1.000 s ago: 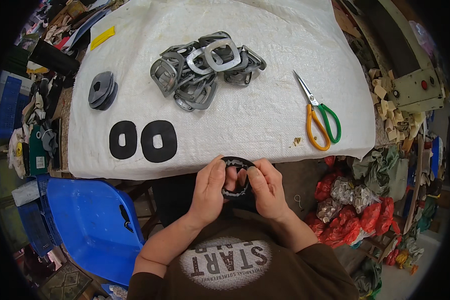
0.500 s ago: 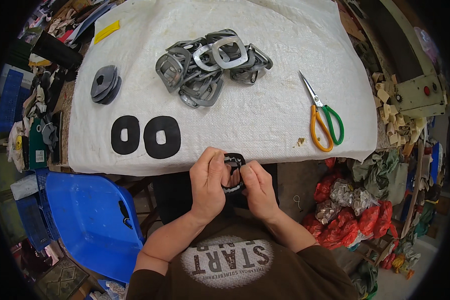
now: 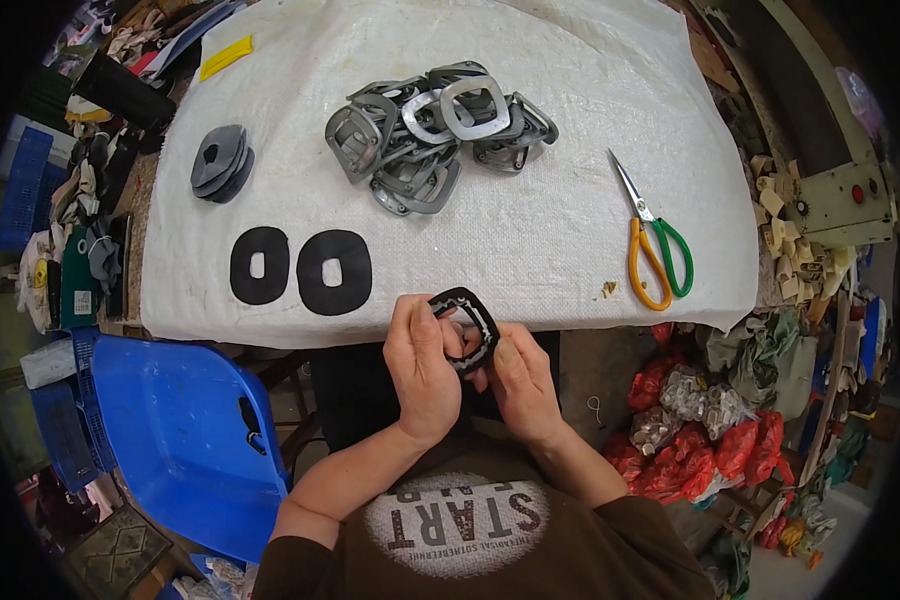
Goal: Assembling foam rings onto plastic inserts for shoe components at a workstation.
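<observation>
Between my two hands, at the near edge of the table, is a buckle frame with black material wrapped round its rim and a paler inner edge showing. My left hand grips its left side, thumb on top. My right hand pinches the right side, its thumb at the rim. On the table to the left lie two black ring-shaped pieces, one beside the other, each with a squarish hole. Farther off is a heap of bare grey metal buckle frames.
Scissors with one orange and one green handle lie on the right of the white table cover. Grey pieces are stacked at the left, near a yellow strip. Below stand a blue tub and red bags.
The wrapped buckle frame has turned and tilted in my hands, so more of its top face shows. Both hands keep hold of it. The whole view has shifted slightly.
</observation>
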A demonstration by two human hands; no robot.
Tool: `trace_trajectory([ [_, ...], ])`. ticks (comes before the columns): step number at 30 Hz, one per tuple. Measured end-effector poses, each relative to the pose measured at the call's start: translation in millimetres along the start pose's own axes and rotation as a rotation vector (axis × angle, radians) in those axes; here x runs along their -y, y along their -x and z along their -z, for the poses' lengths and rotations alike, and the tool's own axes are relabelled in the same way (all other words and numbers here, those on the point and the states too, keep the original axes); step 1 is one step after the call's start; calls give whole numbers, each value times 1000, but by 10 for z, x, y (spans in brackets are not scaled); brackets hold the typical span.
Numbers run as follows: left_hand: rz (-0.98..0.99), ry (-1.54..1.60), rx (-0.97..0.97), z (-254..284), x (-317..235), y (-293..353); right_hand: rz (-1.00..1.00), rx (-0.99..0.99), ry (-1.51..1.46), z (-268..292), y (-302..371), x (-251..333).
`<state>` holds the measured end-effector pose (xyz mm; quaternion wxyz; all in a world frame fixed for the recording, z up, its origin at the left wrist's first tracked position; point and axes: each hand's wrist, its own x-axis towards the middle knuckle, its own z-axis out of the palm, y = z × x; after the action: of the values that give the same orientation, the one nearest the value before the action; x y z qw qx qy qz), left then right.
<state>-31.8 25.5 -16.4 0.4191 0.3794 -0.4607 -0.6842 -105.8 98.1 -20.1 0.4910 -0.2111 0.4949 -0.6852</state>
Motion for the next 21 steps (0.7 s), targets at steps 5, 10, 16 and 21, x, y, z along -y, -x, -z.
trace_trajectory([
  [5,76,-21,199,58,-50,19,3,-77,185,77,-36,76],
  [10,320,-145,477,236,-232,-179,-84,122,412,162,-64,137],
  [16,66,-160,206,162,-157,-43,-33,-11,297,-69,71,92],
  [21,175,-14,207,214,-113,-40,128,-14,344,-97,15,-6],
])
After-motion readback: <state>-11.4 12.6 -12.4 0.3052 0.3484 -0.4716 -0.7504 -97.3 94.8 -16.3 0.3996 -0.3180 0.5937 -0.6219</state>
